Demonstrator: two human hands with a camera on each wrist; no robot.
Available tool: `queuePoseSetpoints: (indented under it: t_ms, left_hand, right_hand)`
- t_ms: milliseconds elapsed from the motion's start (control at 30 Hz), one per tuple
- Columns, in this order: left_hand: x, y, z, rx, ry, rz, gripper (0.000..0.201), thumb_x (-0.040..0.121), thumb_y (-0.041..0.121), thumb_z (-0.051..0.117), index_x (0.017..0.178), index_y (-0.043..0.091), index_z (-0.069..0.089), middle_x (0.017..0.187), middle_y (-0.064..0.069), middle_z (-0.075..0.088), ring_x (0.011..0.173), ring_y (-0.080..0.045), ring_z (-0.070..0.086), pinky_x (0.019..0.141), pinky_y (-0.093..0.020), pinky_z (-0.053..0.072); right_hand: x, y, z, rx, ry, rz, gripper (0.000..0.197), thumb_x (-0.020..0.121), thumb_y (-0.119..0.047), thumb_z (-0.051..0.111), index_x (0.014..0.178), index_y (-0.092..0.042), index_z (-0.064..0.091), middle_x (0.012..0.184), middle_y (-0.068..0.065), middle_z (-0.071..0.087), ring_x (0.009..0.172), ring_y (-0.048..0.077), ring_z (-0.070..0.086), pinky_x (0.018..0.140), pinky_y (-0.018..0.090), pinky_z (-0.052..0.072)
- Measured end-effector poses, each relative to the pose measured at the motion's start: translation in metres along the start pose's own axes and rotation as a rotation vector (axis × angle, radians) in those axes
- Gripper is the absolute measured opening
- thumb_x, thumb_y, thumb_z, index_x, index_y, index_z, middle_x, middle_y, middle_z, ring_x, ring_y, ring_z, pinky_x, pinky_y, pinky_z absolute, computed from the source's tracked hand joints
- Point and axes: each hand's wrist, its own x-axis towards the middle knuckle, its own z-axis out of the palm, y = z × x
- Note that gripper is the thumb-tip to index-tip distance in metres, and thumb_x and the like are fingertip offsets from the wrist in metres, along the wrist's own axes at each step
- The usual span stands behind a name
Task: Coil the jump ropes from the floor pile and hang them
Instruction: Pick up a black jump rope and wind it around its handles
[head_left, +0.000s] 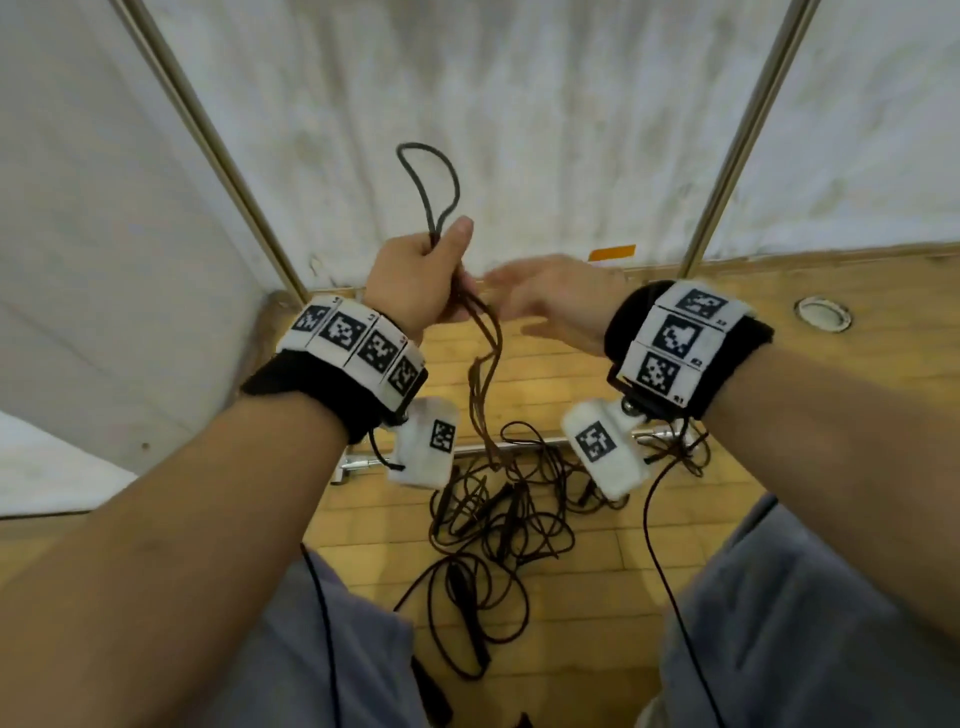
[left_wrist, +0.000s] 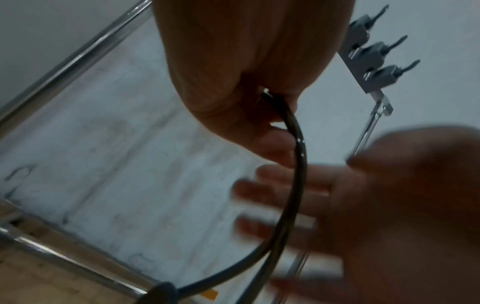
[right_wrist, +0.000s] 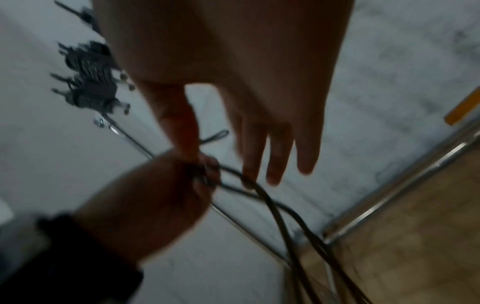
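My left hand (head_left: 421, 275) grips a dark jump rope (head_left: 434, 189) in its fist, a loop sticking up above the thumb. The same rope's strands (head_left: 485, 374) hang from the fist to a tangled pile of ropes (head_left: 498, 514) on the wooden floor. My right hand (head_left: 545, 299) is beside the left, fingers straight and blurred, its fingertips (right_wrist: 249, 176) close to the hanging strands (right_wrist: 275, 205); touch unclear. In the left wrist view the rope (left_wrist: 298, 156) curves out of the fist (left_wrist: 233, 82), with the right hand (left_wrist: 363, 205) behind it.
A hook rack (left_wrist: 374, 55) with black pegs is mounted on the white wall. Metal poles (head_left: 218, 150) run up the wall. A metal bar (head_left: 519, 444) lies on the floor behind the pile. My grey trouser legs (head_left: 810, 634) flank the ropes.
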Motion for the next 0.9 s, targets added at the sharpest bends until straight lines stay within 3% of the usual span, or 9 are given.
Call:
queuePoseSetpoints:
  t_ms: [67,133,233,400,500,567,700,800,900]
  left_hand:
    - [0.007,0.002,0.003,-0.067,-0.007,-0.048,0.043,0.092,0.043,0.057,0.063,0.011,0.056,0.052,-0.002,0.065,0.047,-0.014,0.063,0.044,-0.023,0.050]
    - [0.009,0.003,0.003,-0.157,-0.047,-0.104,0.042,0.091,0.043,0.059,0.065,0.011,0.055,0.054,-0.002,0.064,0.051,-0.015,0.065,0.047,-0.024,0.051]
    - [0.009,-0.001,0.001,-0.218,-0.091,-0.139,0.042,0.092,0.043,0.058,0.063,0.012,0.055,0.054,-0.003,0.065,0.054,-0.017,0.067,0.050,-0.024,0.052]
    - [0.010,-0.003,-0.002,-0.225,-0.229,-0.189,0.039,0.088,0.055,0.055,0.085,0.016,0.062,0.083,0.000,0.071,0.084,-0.016,0.068,0.067,-0.031,0.053]
    - [0.003,-0.007,-0.002,0.003,-0.482,-0.187,0.037,0.080,0.052,0.063,0.107,0.027,0.065,0.107,0.011,0.071,0.107,-0.009,0.062,0.089,-0.037,0.047]
    - [-0.005,-0.011,0.006,0.173,-0.574,-0.117,0.022,0.084,0.040,0.067,0.106,0.037,0.066,0.102,0.018,0.069,0.104,-0.003,0.060,0.088,-0.034,0.046]
    - [-0.008,-0.020,0.017,0.482,-0.528,0.052,0.022,0.088,0.018,0.062,0.092,0.039,0.061,0.092,0.018,0.061,0.088,-0.009,0.061,0.083,-0.036,0.054]
    - [-0.008,-0.034,0.015,0.867,-0.553,0.067,0.034,0.087,0.006,0.052,0.081,0.038,0.062,0.104,0.011,0.064,0.098,-0.011,0.059,0.089,-0.034,0.051]
    - [-0.011,-0.040,0.014,1.109,-0.523,-0.033,0.024,0.092,0.014,0.052,0.098,0.026,0.072,0.107,0.005,0.067,0.096,-0.014,0.061,0.081,-0.028,0.049]
  right_hand:
    - [-0.002,0.021,0.011,-0.066,-0.126,0.008,0.025,0.084,-0.018,0.064,0.109,-0.019,0.066,0.116,-0.002,0.065,0.112,0.012,0.055,0.098,0.038,0.042]
    - [0.000,0.035,0.017,-0.251,-0.051,-0.109,0.010,0.090,-0.027,0.059,0.093,-0.023,0.068,0.105,-0.002,0.069,0.102,0.014,0.059,0.094,0.040,0.045]
    - [0.003,0.050,0.016,-0.440,-0.035,-0.157,0.023,0.097,-0.030,0.045,0.092,-0.021,0.066,0.100,0.004,0.069,0.093,0.023,0.062,0.087,0.044,0.048]
    - [0.008,0.055,0.002,-0.261,0.087,-0.205,0.021,0.097,-0.022,0.047,0.081,-0.022,0.061,0.080,-0.005,0.069,0.068,0.006,0.064,0.072,0.027,0.051]
    - [0.011,0.040,-0.009,-0.206,0.249,-0.270,0.027,0.097,-0.027,0.047,0.077,-0.018,0.062,0.075,-0.001,0.070,0.063,0.010,0.066,0.067,0.029,0.055]
    - [0.010,0.031,-0.015,-0.191,0.344,-0.321,0.033,0.098,-0.030,0.045,0.073,-0.013,0.061,0.073,0.006,0.070,0.059,0.015,0.063,0.065,0.033,0.053]
    - [0.008,0.018,-0.021,-0.104,0.446,-0.366,0.036,0.100,-0.026,0.037,0.068,-0.016,0.053,0.066,0.004,0.064,0.045,0.004,0.049,0.057,0.026,0.043]
    - [0.005,0.010,-0.034,0.065,0.583,-0.345,0.034,0.101,-0.026,0.034,0.072,-0.016,0.051,0.062,0.002,0.062,0.046,0.007,0.047,0.054,0.027,0.040]
    - [-0.001,0.004,-0.047,0.159,0.583,-0.323,0.034,0.101,-0.025,0.034,0.075,-0.013,0.052,0.062,0.003,0.062,0.047,0.013,0.048,0.051,0.026,0.043]
